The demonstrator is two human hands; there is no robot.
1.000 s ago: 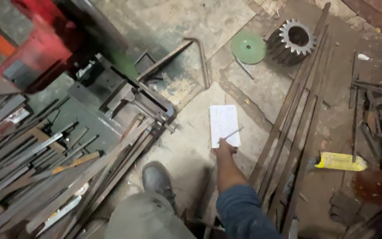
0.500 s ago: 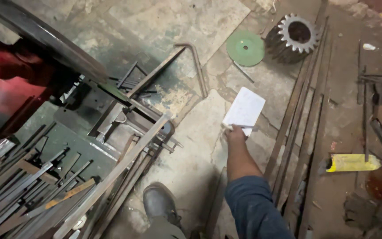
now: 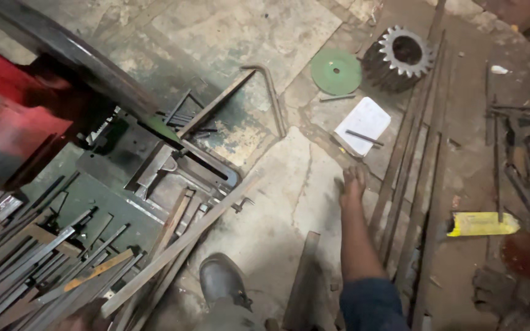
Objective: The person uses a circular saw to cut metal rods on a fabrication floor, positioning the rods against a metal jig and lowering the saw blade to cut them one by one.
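My right hand (image 3: 351,183) hangs low over the concrete floor, holding nothing, fingers loosely apart. My blue sleeve (image 3: 372,304) shows at the bottom edge. A white notepad (image 3: 368,117) lies on the floor just beyond the hand, apart from it, with a dark pen (image 3: 364,137) resting across it. Long steel rods (image 3: 413,184) run along the floor just right of my hand. My left hand is out of view.
A green disc (image 3: 336,71) and a large toothed gear (image 3: 400,56) sit beyond the notepad. A red machine (image 3: 4,116) stands at the left, above a heap of metal strips (image 3: 44,263). A yellow object (image 3: 483,224) lies at the right, my shoe (image 3: 222,279) below.
My right hand held the notepad and pen before. Now both lie on the floor and the hand has drawn back empty. The view has tilted a little.
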